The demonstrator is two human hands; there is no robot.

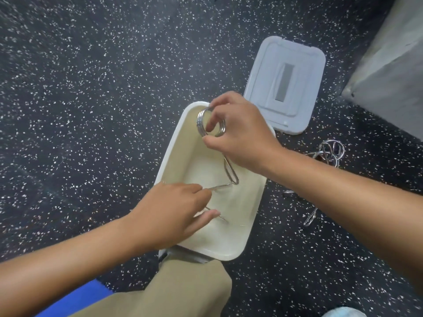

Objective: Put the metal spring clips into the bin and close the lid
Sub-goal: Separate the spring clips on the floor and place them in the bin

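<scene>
An open cream bin (176, 143) stands on the speckled floor in the middle of the head view. Over its far end, my right hand (242, 133) is shut on the coil of a metal spring clip (201, 124), whose handle loop hangs down inside the bin. At the bin's near left side my left hand (174, 211) pinches the thin wire ends of another spring clip (219, 186) inside the bin. The grey lid (286, 85) lies flat on the floor beyond the bin to the right. More spring clips (329, 154) lie tangled on the floor to the right.
A long clip handle (310, 218) lies on the floor right of the bin. A grey block (393, 72) fills the upper right corner. My khaki trouser leg (183, 291) touches the bin's near end, with a blue patch (77, 300) at the bottom left.
</scene>
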